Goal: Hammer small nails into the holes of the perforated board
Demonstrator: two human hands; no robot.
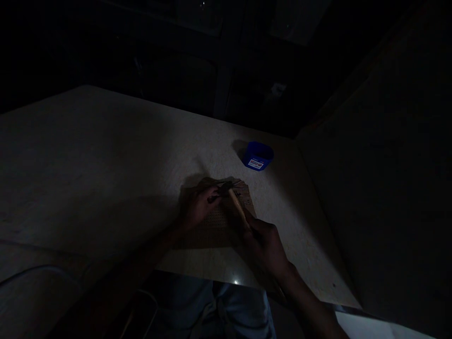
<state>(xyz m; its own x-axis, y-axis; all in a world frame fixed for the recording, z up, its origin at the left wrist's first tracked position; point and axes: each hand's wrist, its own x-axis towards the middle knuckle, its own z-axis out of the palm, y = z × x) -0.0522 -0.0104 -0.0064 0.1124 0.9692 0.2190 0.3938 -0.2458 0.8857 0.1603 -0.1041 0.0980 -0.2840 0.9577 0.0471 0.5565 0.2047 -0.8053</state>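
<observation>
My right hand [264, 242] is closed round a pale, wood-coloured stick-like tool [238, 207], which slants up and left from my fist. My left hand [203, 205] pinches a small dark piece [224, 188] near the tool's upper end; its kind is too dim to make out. I cannot tell whether the tool touches it. Beneath both hands lies a brown board or piece of cardboard [201, 240], with rows of small dots in its middle and a ragged far edge. Shadow hides part of it.
A blue plastic container [257, 156] with a white label stands on the pale table [148, 150], beyond the board to the right. A dark panel [381, 188] rises along the right side. A cable [45, 267] lies at the lower left. The background is nearly black.
</observation>
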